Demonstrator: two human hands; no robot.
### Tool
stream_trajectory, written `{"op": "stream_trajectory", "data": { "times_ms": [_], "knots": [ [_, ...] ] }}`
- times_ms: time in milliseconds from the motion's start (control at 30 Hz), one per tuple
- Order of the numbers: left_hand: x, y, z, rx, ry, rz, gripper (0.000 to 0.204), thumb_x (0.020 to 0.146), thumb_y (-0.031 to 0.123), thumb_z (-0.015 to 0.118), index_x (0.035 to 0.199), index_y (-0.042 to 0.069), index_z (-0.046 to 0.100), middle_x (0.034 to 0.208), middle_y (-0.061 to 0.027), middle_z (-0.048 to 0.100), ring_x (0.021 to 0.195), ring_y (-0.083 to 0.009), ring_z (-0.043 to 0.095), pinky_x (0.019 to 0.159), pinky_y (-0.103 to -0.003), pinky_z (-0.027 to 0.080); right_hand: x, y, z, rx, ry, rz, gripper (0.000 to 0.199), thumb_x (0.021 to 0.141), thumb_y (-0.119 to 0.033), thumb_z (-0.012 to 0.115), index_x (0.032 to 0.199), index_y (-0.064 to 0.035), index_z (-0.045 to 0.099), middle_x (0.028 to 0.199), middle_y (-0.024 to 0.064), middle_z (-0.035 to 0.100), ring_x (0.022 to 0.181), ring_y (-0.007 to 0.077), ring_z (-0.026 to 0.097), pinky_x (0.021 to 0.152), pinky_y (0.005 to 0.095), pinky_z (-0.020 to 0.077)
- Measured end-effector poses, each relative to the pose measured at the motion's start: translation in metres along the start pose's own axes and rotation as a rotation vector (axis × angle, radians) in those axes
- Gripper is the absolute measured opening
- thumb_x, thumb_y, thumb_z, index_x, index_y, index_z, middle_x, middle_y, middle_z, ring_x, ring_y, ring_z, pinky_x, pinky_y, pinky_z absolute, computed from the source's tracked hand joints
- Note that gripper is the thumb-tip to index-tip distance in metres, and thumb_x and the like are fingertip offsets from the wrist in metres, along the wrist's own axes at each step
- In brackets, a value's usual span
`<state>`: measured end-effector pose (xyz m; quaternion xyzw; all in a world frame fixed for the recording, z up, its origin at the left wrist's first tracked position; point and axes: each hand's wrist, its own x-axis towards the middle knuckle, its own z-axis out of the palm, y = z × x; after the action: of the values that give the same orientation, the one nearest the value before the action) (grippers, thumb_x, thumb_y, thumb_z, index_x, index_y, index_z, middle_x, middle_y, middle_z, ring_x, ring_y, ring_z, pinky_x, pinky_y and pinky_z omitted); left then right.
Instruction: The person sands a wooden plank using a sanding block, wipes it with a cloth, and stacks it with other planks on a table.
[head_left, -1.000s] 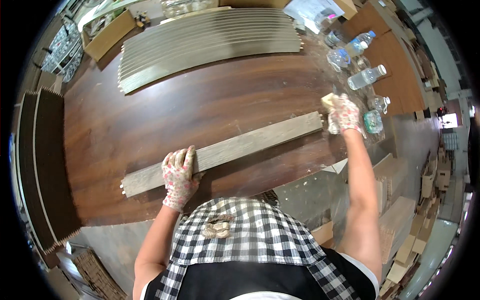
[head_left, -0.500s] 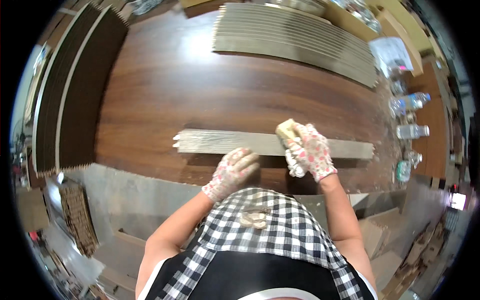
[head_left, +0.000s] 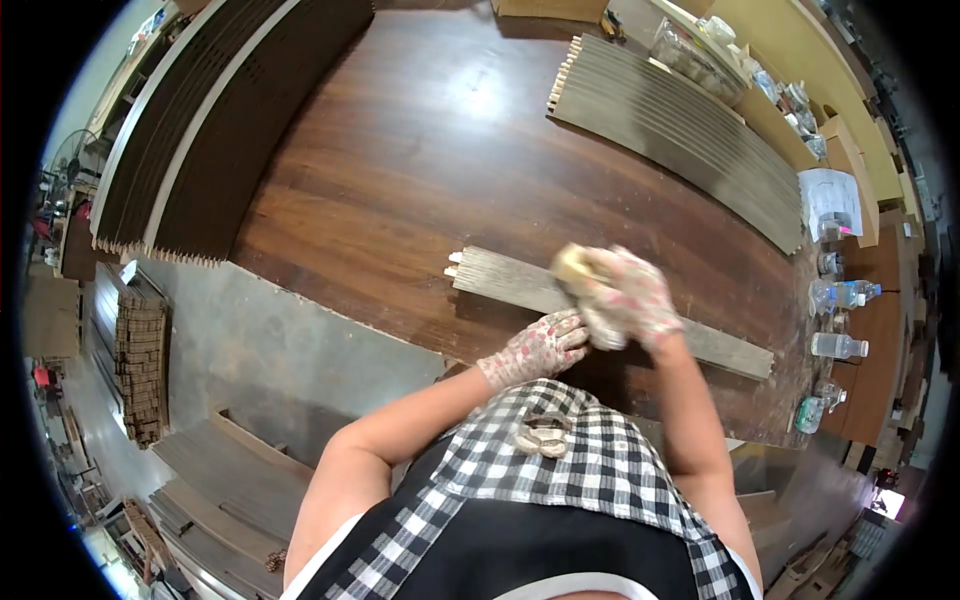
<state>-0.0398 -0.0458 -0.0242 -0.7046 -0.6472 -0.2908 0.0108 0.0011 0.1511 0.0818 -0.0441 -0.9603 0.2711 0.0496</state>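
Note:
A narrow grey wooden slat with pale tenon pegs at its left end lies in front of me, slanting down to the right. My right hand, in a white glove with pink spots, is closed round a pale yellow block with a white cloth bunched beneath it. Motion blurs that hand, and the block covers the middle of the slat. My left hand, gloved alike, rests at the slat's near edge, fingers stretched toward it and holding nothing. Whether the fingertips press on the slat I cannot tell.
Grey slats lie side by side at the far right. Tall stacks of dark boards stand on the left of the brown table. Plastic bottles and a paper sheet line the right edge. Bundled slats stand on the floor at left.
The view has turned, so the slat now slants. My left hand has come up to the slat's near edge, closer to my right hand. The right hand still grips the block and cloth.

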Motion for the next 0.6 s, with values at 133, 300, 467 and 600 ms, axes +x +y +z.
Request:
{"op": "stream_trajectory", "data": {
  "times_ms": [133,300,467,600],
  "knots": [
    [-0.001,0.006,0.004,-0.01,0.118,-0.115,0.029,0.085,0.016,0.061,0.112,0.013,0.069,0.133,-0.0052,0.062,0.127,-0.0257,0.056,0.106,-0.043,0.047,-0.106,0.095,-0.089,-0.268,-0.06,0.365,0.038,0.087,-0.035,0.069,0.12,-0.0152,0.07,0.108,0.014,0.071,0.101,0.0345,0.068,0.089,0.0436,0.0537],
    [0.035,0.01,-0.022,-0.021,0.11,-0.198,0.048,0.078,0.023,0.075,0.123,0.008,0.063,0.129,-0.0107,0.061,0.125,-0.0315,0.055,0.107,-0.047,0.043,-0.241,0.213,-0.18,-0.775,0.001,0.948,0.038,0.09,-0.038,0.066,0.12,-0.015,0.068,0.112,0.0168,0.07,0.104,0.0354,0.067,0.09,0.043,0.0534],
    [0.07,0.0,-0.022,0.138,-0.116,-0.263,0.057,0.079,0.028,0.072,0.13,0.006,0.057,0.128,-0.0128,0.058,0.121,-0.0317,0.053,0.103,-0.049,0.041,-0.184,0.172,-0.144,-0.238,0.462,0.57,0.039,0.094,-0.021,0.066,0.129,-0.0047,0.063,0.116,0.0152,0.069,0.105,0.0287,0.066,0.093,0.0373,0.051],
    [0.063,-0.002,-0.045,0.131,-0.133,-0.322,0.054,0.08,0.026,0.069,0.129,0.006,0.059,0.117,-0.0126,0.06,0.11,-0.0311,0.057,0.094,-0.045,0.044,-0.111,0.081,-0.115,0.098,0.597,0.414,0.041,0.095,-0.016,0.067,0.132,-0.0003,0.061,0.117,0.01,0.066,0.104,0.0196,0.063,0.093,0.0331,0.0492]
  ]
}}
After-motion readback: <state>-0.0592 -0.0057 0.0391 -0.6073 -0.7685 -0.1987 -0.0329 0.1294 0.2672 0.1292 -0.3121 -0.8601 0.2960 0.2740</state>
